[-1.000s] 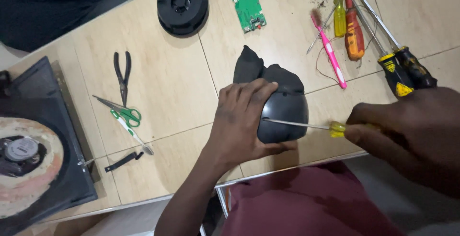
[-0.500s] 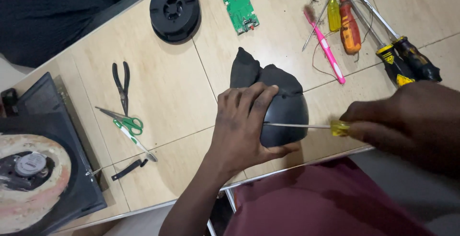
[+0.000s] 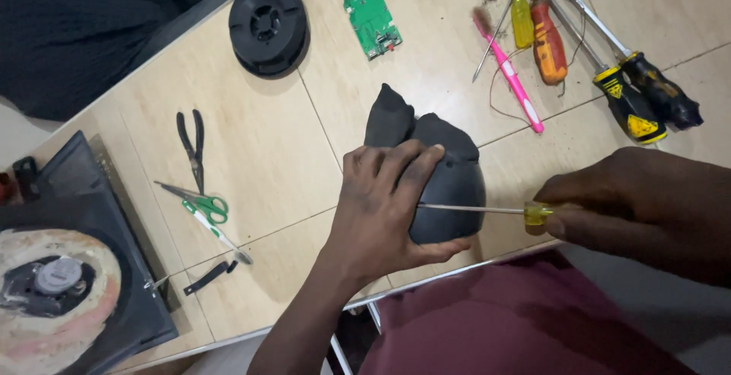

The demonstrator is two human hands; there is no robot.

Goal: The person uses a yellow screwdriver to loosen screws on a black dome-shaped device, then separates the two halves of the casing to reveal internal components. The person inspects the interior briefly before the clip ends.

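My left hand grips a rounded black plastic housing near the table's front edge, fingers curled over its left side. My right hand holds a thin screwdriver with a yellow handle. Its metal shaft runs left and its tip meets the housing right beside my left fingers.
A green circuit board and a black spool lie at the back. Several screwdrivers and a pink toothbrush lie at back right. Black pliers and green-handled scissors lie left. A black-framed round unit sits far left.
Both hands keep their hold. The view has shifted a little; the screwdriver shaft stays against the housing.
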